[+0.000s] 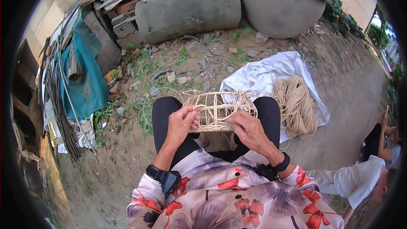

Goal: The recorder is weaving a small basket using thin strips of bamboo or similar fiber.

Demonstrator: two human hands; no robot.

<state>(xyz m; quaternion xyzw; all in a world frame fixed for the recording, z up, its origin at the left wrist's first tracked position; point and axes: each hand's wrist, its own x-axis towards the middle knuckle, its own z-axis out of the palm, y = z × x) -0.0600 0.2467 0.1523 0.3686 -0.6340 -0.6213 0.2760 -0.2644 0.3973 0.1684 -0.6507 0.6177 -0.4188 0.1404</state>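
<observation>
An openwork basket point(217, 94), woven from straw-coloured twisted cord, lies across my lap between my knees. My left hand point(181, 124) is closed at its left end, thumb and forefinger pinched together at the cords and the other fingers curled. On the right part of the basket, my right hand point(249, 129) is closed with its fingertips at the near rim and strands. Whether either hand pinches a separate loose strand is too small to tell. A thin loop of cord point(144, 106) arcs out to the left, over the ground beside my left knee.
Beyond my right knee, a large hank of cord point(300, 108) rests on a white sheet point(265, 74). A concrete cylinder point(188, 12) and large round grey vessel point(282, 6) stand ahead. Teal cloth point(87, 76) hangs over piled material at left. Other people point(360, 180) are at the right.
</observation>
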